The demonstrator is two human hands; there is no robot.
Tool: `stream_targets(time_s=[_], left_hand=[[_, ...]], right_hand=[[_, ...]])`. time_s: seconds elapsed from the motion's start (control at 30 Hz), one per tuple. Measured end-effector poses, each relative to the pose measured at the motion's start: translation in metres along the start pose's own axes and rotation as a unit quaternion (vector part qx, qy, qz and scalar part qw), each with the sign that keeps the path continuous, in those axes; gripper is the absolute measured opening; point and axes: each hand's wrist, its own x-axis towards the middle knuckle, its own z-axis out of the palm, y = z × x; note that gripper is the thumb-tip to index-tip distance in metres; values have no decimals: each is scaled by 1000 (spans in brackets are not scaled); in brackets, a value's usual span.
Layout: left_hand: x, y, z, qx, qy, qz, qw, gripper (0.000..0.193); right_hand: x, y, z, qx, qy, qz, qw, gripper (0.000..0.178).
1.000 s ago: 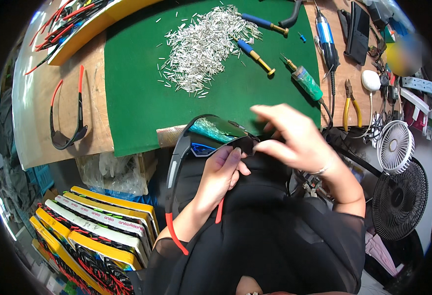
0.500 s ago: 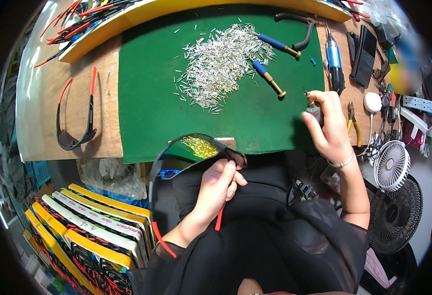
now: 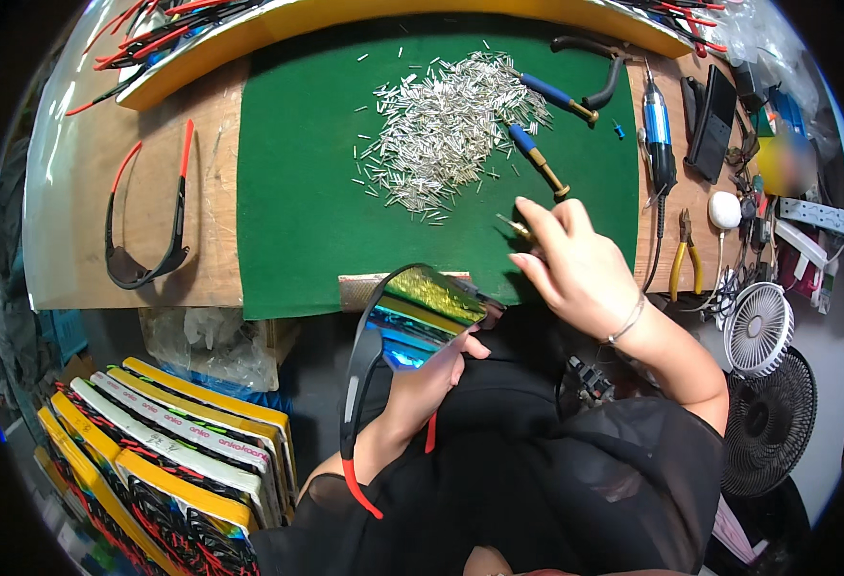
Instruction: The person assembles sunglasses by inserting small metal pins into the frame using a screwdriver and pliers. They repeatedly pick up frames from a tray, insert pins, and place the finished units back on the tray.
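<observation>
My left hand (image 3: 420,389) grips a pair of sunglasses (image 3: 424,305) at the near edge of the green mat (image 3: 316,202). Their mirrored lens shines yellow, green and blue, and one black arm with a red tip (image 3: 359,490) hangs down by my forearm. Just right of the lens, above the mat, my right hand (image 3: 580,264) pinches a small screwdriver (image 3: 516,228) with a brass-coloured end and thin tip, pointing up and left. My palm hides most of its handle. Beyond it lies a heap of small silvery metal pins (image 3: 441,125).
Two blue-and-brass hand tools (image 3: 539,161) and black-handled pliers (image 3: 604,82) lie by the heap. Right are a blue electric screwdriver (image 3: 657,125), yellow-handled cutters (image 3: 687,254) and a small white fan (image 3: 760,322). More sunglasses (image 3: 143,264) rest left. Packed trays (image 3: 191,413) stand lower left.
My right hand has moved left with the screwdriver, from the mat's right edge toward the sunglasses. The sunglasses have turned and shifted right, so their lens now reflects bright colours.
</observation>
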Motion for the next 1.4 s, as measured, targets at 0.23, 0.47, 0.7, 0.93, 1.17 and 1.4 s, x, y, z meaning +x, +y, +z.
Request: stream_targets(time_s=[0.23, 0.47, 0.7, 0.93, 1.17, 1.4], left_hand=[[12, 2, 6, -30, -70, -98, 992, 25], [15, -4, 2, -24, -82, -93, 992, 26], [20, -8, 2, -21, -91, -119, 989, 26], [19, -7, 2, -26, -76, -130, 988, 24], [19, -11, -3, -34, -93, -116, 988, 27], [19, -7, -2, -26, -82, -124, 989, 28]], right_hand=[[8, 9, -6, 12, 30, -20, 999, 38], [26, 8, 12, -35, 31, 6, 999, 40], [24, 11, 14, -67, 58, -37, 995, 45], [26, 17, 9, -29, 28, -47, 998, 43], [27, 13, 11, -26, 53, -32, 998, 42], [30, 7, 16, -62, 50, -28, 996, 43]])
